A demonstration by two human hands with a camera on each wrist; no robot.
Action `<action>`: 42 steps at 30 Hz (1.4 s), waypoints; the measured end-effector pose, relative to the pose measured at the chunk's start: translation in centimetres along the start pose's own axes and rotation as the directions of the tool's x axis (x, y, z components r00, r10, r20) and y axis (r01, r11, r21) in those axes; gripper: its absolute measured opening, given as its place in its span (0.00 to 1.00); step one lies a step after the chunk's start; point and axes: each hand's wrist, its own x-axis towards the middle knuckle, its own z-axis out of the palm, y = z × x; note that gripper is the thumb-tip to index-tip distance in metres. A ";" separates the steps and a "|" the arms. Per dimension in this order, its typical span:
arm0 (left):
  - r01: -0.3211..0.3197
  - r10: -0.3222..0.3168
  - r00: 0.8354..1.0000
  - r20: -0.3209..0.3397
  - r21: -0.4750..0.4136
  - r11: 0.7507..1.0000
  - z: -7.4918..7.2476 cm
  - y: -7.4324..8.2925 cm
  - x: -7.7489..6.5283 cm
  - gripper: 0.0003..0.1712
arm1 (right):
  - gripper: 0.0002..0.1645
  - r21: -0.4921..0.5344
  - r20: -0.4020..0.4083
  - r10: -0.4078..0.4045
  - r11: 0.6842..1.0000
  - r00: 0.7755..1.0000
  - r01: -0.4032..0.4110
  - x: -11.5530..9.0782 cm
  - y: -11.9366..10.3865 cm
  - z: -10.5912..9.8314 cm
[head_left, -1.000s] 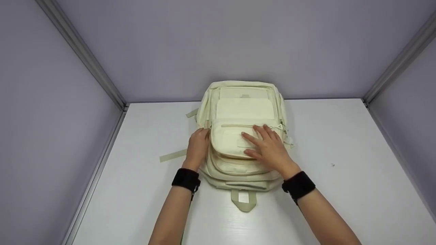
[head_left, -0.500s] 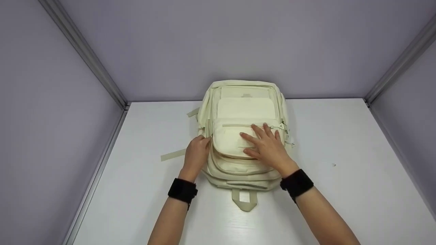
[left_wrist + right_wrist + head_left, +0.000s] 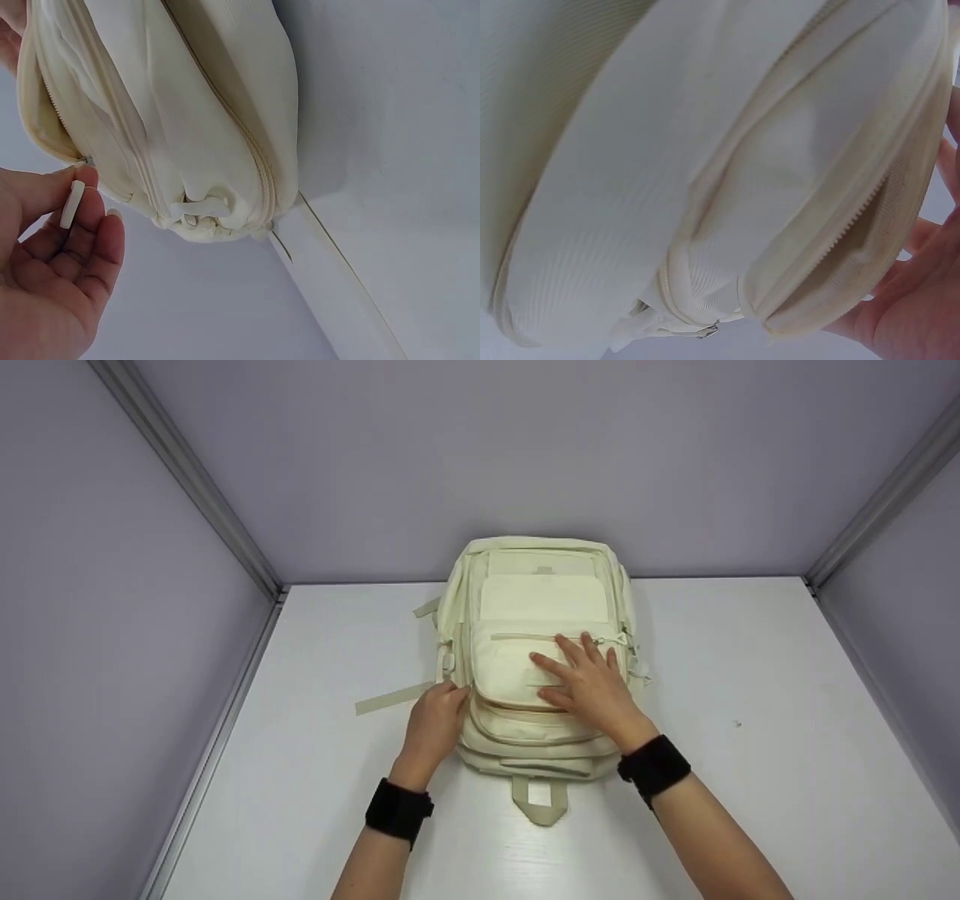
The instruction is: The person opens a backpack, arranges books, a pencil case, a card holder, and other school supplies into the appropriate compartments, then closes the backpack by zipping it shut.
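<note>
A cream backpack lies front side up on the white table, its top carry handle toward me. At the left edge of the front pocket, my left hand pinches a zipper pull between thumb and fingers. The left wrist view shows the pull's pale tab coming out of the grip, right by the zipper teeth. My right hand rests on the front pocket with its fingers spread. In the right wrist view the pocket's zipper gapes open, and the fingers lie behind its flap.
Loose straps stick out at the backpack's left. A small white buckle shows on its left side. A tiny scrap lies on the table to the right. Grey panels enclose the back and sides.
My left hand has slid toward me along the left edge of the front pocket, uncovering the side buckle. The right hand has stayed almost still on the pocket.
</note>
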 end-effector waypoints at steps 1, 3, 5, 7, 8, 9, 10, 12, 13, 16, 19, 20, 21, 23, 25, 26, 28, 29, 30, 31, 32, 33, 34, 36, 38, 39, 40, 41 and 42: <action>-0.003 0.003 1.000 0.003 -0.002 1.000 -0.1 0.1 -0.2 0.08 | 0.33 0.000 -0.003 -0.001 1.000 1.000 0.001 0.0 0.0 0.0; -0.013 0.013 1.000 0.010 -0.005 1.000 -0.3 0.4 -0.6 0.07 | 0.33 -0.002 -0.012 -0.008 1.000 1.000 0.008 0.0 0.0 0.0; -0.018 0.018 1.000 0.023 -0.009 1.000 -0.4 0.8 -0.9 0.08 | 0.33 -0.002 -0.019 -0.012 1.000 1.000 0.012 0.0 -0.1 0.0; -0.030 0.030 0.999 0.034 -0.015 0.999 -0.6 1.1 -1.2 0.07 | 0.33 -0.006 -0.026 -0.016 1.000 1.000 0.016 0.1 -0.1 0.0; -0.036 0.036 0.999 0.038 -0.018 0.999 -0.6 1.2 -1.3 0.07 | 0.33 -0.010 -0.029 -0.019 1.000 0.999 0.018 0.1 -0.1 0.0; -0.039 0.040 0.998 0.042 -0.024 0.999 -0.6 1.4 -1.5 0.07 | 0.33 -0.013 -0.030 -0.018 1.000 0.999 0.017 0.1 -0.1 0.0; -0.042 0.043 0.998 0.045 -0.029 0.999 -0.6 1.6 -1.5 0.07 | 0.33 -0.016 -0.033 -0.019 1.000 0.999 0.018 0.1 -0.1 0.0; -0.047 0.049 0.998 0.050 -0.042 0.998 -0.6 2.0 -1.7 0.07 | 0.33 -0.023 -0.038 -0.022 1.000 0.999 0.021 0.1 -0.1 0.0; -0.048 0.051 0.997 0.051 -0.047 0.998 -0.5 2.2 -1.7 0.06 | 0.33 -0.026 -0.041 -0.023 0.999 0.999 0.022 0.1 -0.1 0.0; -0.057 0.060 0.996 0.062 -0.056 0.997 -0.3 2.8 -1.8 0.05 | 0.34 -0.026 -0.048 -0.025 0.999 0.999 0.024 0.0 -0.1 0.0; -0.067 0.071 0.995 0.067 -0.057 0.996 0.0 3.3 -1.8 0.04 | 0.34 -0.029 -0.047 -0.028 0.999 0.999 0.027 0.0 0.0 0.1; -0.070 0.074 0.995 0.068 -0.056 0.996 0.1 3.5 -1.8 0.04 | 0.33 -0.028 -0.043 -0.027 0.999 0.999 0.025 0.0 0.0 0.1; -0.075 0.079 0.995 0.069 -0.057 0.996 0.2 3.6 -1.8 0.04 | 0.33 -0.027 -0.039 -0.024 0.999 0.999 0.023 0.0 -0.1 0.1; -0.080 0.084 0.994 0.071 -0.065 0.995 0.5 4.0 -1.8 0.04 | 0.33 -0.021 -0.029 -0.018 1.000 0.999 0.017 0.0 -0.1 0.1; -0.086 0.091 0.993 0.076 -0.063 0.994 0.8 4.5 -1.9 0.04 | 0.33 -0.015 -0.023 -0.013 1.000 1.000 0.013 -0.1 -0.1 0.1; -0.089 0.094 0.992 0.078 -0.062 0.994 1.0 4.8 -1.9 0.04 | 0.33 -0.013 -0.021 -0.012 1.000 1.000 0.012 -0.1 -0.1 0.1; -0.097 0.100 0.991 0.084 -0.045 0.994 1.5 5.4 -1.9 0.04 | 0.33 -0.016 -0.024 -0.015 1.000 1.000 0.015 -0.2 -0.1 0.2; -0.102 0.105 0.990 0.090 -0.030 0.994 1.8 5.7 -1.9 0.04 | 0.33 -0.020 -0.026 -0.017 1.000 1.000 0.016 -0.2 -0.1 0.3; -0.110 0.110 0.989 0.094 -0.009 0.994 2.1 6.0 -1.8 0.04 | 0.33 -0.024 -0.030 -0.019 1.000 0.999 0.018 -0.3 -0.1 0.3; -0.116 0.115 0.988 0.099 0.011 0.993 2.3 6.4 -1.8 0.04 | 0.33 -0.029 -0.032 -0.021 0.999 0.999 0.020 -0.3 -0.1 0.4; -0.123 0.119 0.987 0.104 0.028 0.992 2.6 6.7 -1.7 0.04 | 0.33 -0.028 -0.036 -0.022 0.999 0.999 0.021 -0.4 -0.2 0.5; -0.129 0.123 0.986 0.109 0.049 0.990 2.8 7.0 -1.6 0.04 | 0.33 -0.030 -0.040 -0.023 0.999 0.999 0.022 -0.5 -0.2 0.5; -0.134 0.126 0.985 0.114 0.064 0.989 2.9 7.3 -1.6 0.04 | 0.33 -0.029 -0.042 -0.024 0.999 0.999 0.023 -0.5 -0.2 0.5; -0.138 0.128 0.984 0.122 0.075 0.988 3.1 7.6 -1.5 0.03 | 0.33 -0.024 -0.042 -0.023 0.999 0.999 0.022 -0.7 -0.2 0.5; -0.125 0.118 0.985 0.128 0.052 0.991 3.0 7.7 -1.5 0.04 | 0.32 -0.009 -0.042 -0.018 1.000 0.999 0.018 -0.9 -0.4 0.4; -0.113 0.109 0.985 0.132 0.029 0.993 2.9 7.6 -1.5 0.04 | 0.32 -0.005 -0.051 -0.019 1.000 0.999 0.019 -1.0 -0.5 0.3; -0.101 0.100 0.986 0.133 -0.001 0.995 2.8 7.6 -1.5 0.05 | 0.31 0.002 -0.069 -0.022 1.000 0.997 0.022 -1.1 -0.6 0.2; -0.087 0.091 0.987 0.133 -0.034 0.996 2.8 7.6 -1.6 0.05 | 0.30 0.008 -0.097 -0.025 1.000 0.995 0.026 -1.1 -0.7 0.1; -0.072 0.079 0.988 0.131 -0.063 0.995 2.7 7.5 -1.6 0.05 | 0.29 0.015 -0.141 -0.031 0.999 0.990 0.034 -1.2 -0.9 0.0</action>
